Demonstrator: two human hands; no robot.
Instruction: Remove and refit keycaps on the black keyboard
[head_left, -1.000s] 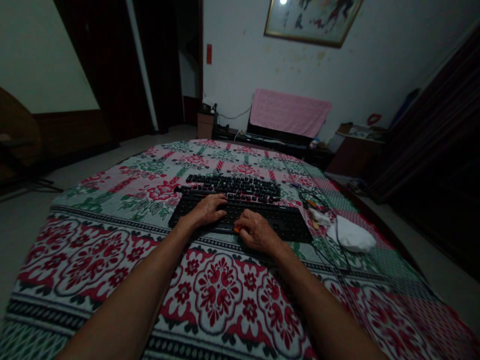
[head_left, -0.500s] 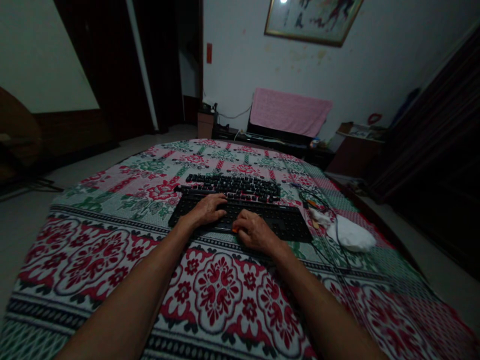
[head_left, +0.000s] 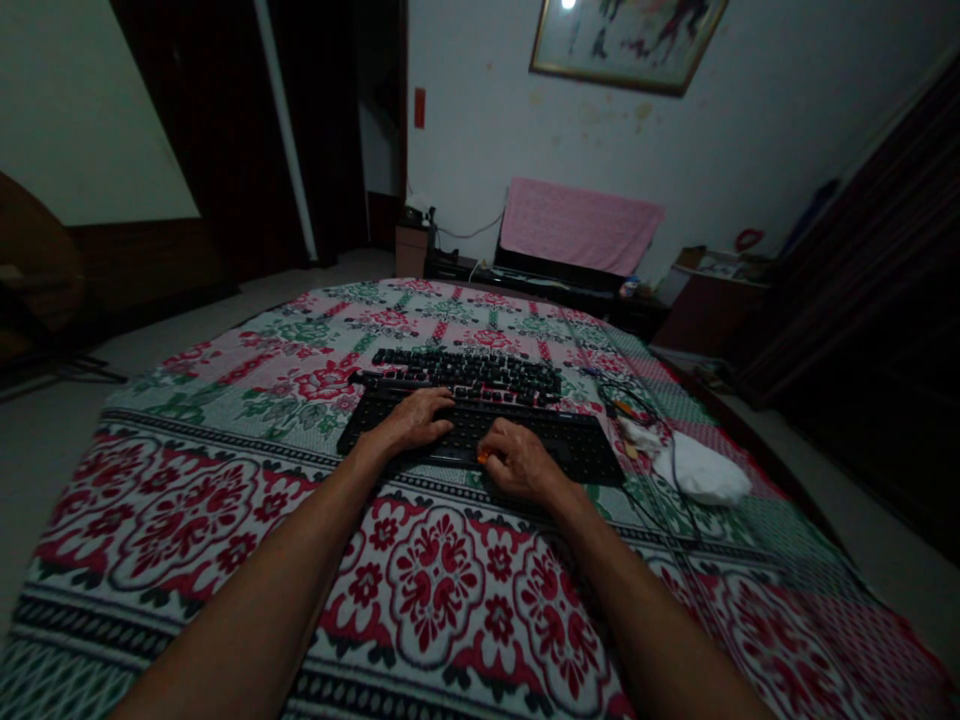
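Observation:
A black keyboard base (head_left: 585, 447) without its keycaps lies on the patterned bedspread. Resting on its left half, my left hand (head_left: 417, 420) has its fingers stretched out flat. My right hand (head_left: 517, 460) is closed at the front edge of the base, around a small orange object (head_left: 483, 455) whose kind I cannot make out; most of it is hidden by the fingers. Just behind the base, many loose black keycaps (head_left: 487, 370) lie in rows. A dark narrow strip (head_left: 390, 381) lies along the base's rear left edge.
To the right lie a white bag or cloth (head_left: 701, 468), tangled dark cables (head_left: 637, 390) and a small orange-handled item (head_left: 624, 408). The bedspread (head_left: 435, 590) covers a wide bed. Beyond its far edge stands a low cabinet with a pink towel (head_left: 581, 225) over a screen.
My right hand has shifted slightly to the right along the base's front edge, with the orange object in it. My left hand has stayed in place.

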